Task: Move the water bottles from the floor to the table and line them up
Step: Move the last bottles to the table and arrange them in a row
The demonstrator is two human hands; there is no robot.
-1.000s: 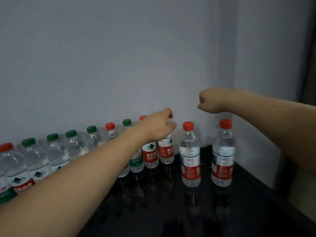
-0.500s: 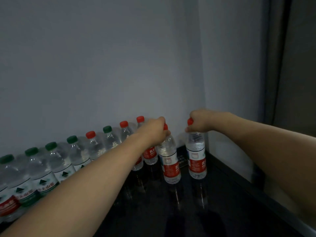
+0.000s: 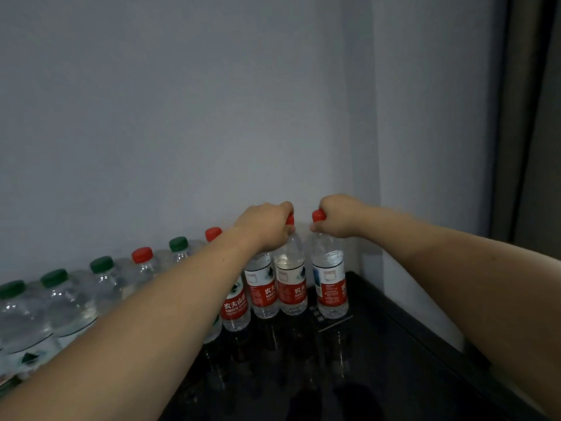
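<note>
You are gripping the end bottle [image 3: 330,278] by its cap with your right hand [image 3: 337,215], while your left hand [image 3: 267,224] is gripping the neighbouring bottle [image 3: 292,281], arms outstretched.

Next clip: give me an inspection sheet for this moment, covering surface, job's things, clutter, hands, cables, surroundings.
Surface: glossy black table, reflecting the bottles; its right edge runs near the side wall.
Job's things: row of bottles along the back wall, green and red caps mixed, all upright. At the corner end stand the left-held bottle and right-held bottle, both red-capped and on the table.
Clutter: nothing seen.
Hands: left hand grips its bottle's cap and neck; right hand grips the other's neck, cap showing.
Cables: nothing seen.
Surroundings: plain grey wall meeting a side wall at the corner; dark curtain at far right.
</note>
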